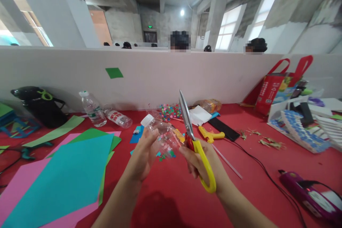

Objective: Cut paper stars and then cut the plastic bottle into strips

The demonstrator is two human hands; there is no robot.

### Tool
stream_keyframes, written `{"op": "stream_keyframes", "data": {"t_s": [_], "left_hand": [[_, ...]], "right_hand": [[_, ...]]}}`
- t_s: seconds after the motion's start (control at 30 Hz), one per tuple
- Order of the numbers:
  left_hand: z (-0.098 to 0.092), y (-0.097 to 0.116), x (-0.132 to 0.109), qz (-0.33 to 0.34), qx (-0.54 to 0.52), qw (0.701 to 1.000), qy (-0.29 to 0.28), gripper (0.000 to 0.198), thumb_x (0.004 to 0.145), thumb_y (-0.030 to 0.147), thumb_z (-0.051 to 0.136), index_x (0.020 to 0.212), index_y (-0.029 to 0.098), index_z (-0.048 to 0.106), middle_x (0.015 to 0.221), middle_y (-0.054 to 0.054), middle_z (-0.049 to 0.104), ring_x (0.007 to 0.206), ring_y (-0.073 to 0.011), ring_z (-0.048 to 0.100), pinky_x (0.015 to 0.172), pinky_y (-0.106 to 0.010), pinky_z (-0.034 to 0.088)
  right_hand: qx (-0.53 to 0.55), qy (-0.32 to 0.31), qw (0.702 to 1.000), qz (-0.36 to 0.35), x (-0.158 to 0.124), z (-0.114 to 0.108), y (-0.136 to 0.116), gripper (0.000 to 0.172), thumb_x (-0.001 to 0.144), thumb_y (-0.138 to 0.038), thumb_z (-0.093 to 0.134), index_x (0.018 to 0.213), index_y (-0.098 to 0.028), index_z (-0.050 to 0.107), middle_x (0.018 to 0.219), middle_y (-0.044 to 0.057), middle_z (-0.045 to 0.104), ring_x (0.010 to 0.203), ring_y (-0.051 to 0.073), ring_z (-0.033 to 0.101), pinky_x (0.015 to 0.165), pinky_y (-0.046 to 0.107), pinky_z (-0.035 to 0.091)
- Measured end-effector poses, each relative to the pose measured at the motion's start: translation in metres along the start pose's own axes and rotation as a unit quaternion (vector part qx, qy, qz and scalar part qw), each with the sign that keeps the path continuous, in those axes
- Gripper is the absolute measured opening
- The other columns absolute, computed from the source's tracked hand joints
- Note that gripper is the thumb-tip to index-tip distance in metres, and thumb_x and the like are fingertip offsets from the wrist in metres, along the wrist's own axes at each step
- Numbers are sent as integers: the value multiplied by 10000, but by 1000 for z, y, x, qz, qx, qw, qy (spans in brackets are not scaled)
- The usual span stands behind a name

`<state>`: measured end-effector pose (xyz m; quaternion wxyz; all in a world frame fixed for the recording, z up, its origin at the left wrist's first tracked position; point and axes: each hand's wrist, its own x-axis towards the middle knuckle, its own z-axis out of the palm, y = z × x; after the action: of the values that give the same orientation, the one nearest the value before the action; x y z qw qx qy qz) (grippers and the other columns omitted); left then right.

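My left hand (146, 146) is closed round a clear plastic bottle (167, 133) with a white cap, tilted with the cap toward the upper left. In my right hand (200, 158) is a pair of scissors (188, 123) with yellow and red handles, blades pointing up. The right fingers are near the bottle's lower end; whether they touch it, I cannot tell. Behind and below the bottle, small colourful star sequins (171, 111) lie on the red tabletop (165, 192). A yellow glue gun (211, 135) rests just right of the scissors.
Coloured paper sheets (69, 174) cover the left side. Two clear bottles (93, 110) and a black flask (40, 105) stand or lie near the white partition (149, 85). At right are a red bag (275, 89), a purple device (310, 192) and a black cord (263, 167).
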<state>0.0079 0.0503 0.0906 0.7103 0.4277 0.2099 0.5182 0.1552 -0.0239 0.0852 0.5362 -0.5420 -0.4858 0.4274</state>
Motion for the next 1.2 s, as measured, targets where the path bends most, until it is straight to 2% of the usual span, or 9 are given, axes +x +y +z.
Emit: {"op": "stream_keyframes", "data": {"t_s": [0.13, 0.27, 0.47, 0.7, 0.83, 1.0, 1.1, 1.2], "left_hand": [[3, -3, 2, -26, -26, 999, -12, 348, 873, 284, 625, 1218, 240, 614, 1160, -67, 684, 1115, -239, 622, 950, -360, 490], [11, -10, 2, -37, -77, 996, -10, 342, 892, 277, 570, 1227, 222, 610, 1075, -67, 715, 1043, -233, 657, 915, -360, 512], [21, -12, -2, -45, -95, 994, 15, 358, 828, 281, 602, 1173, 193, 634, 1005, -80, 728, 978, -251, 679, 873, -373, 531], [18, -13, -8, -51, -120, 990, 48, 409, 728, 133, 621, 1128, 215, 644, 962, -39, 737, 974, -237, 690, 839, -344, 544], [18, -16, -7, -46, -98, 992, 69, 343, 733, 138, 648, 1071, 195, 658, 926, -44, 740, 916, -221, 703, 807, -323, 551], [19, -21, -4, -18, -65, 994, 82, 233, 742, 206, 735, 959, 185, 654, 892, -36, 737, 856, -197, 708, 809, -311, 550], [20, -16, 0, 14, -60, 991, 115, 231, 691, 217, 788, 864, 194, 636, 835, -15, 735, 774, -171, 707, 780, -297, 552], [11, -2, 8, 50, -53, 984, 160, 225, 664, 174, 794, 794, 200, 612, 762, 1, 728, 770, -167, 706, 776, -289, 550]], "right_hand": [[1, 27, 1000, -4, 0, -1, -1, 252, 831, -378, 586, 676, -206, 486, 419, -108, 422, 299, 49, 372, 314, 144, 290], [-4, 51, 999, -11, 0, 1, -3, 195, 808, -345, 601, 711, -199, 514, 450, -104, 441, 317, 52, 382, 318, 146, 302], [14, 55, 998, -25, 0, 5, 3, 72, 774, -260, 548, 729, -208, 529, 445, -102, 422, 347, 68, 359, 327, 152, 306], [-57, 74, 993, -66, -3, 11, 7, 111, 778, -317, 512, 722, -221, 503, 455, -87, 406, 347, 94, 382, 336, 185, 288], [-67, 56, 993, -81, -3, 21, 14, 77, 732, -263, 498, 683, -229, 449, 498, -84, 384, 405, 93, 360, 378, 192, 277], [-79, 44, 991, -100, 0, 27, 24, 125, 711, -243, 514, 659, -227, 402, 561, -67, 386, 513, 106, 335, 440, 198, 267], [-94, 7, 992, -82, 0, 18, 25, 213, 771, -292, 593, 674, -219, 419, 579, -73, 368, 518, 101, 320, 458, 204, 258], [-123, -72, 988, -64, -4, -1, 18, 305, 812, -399, 666, 703, -209, 453, 625, -61, 389, 569, 114, 343, 499, 216, 274]]}}
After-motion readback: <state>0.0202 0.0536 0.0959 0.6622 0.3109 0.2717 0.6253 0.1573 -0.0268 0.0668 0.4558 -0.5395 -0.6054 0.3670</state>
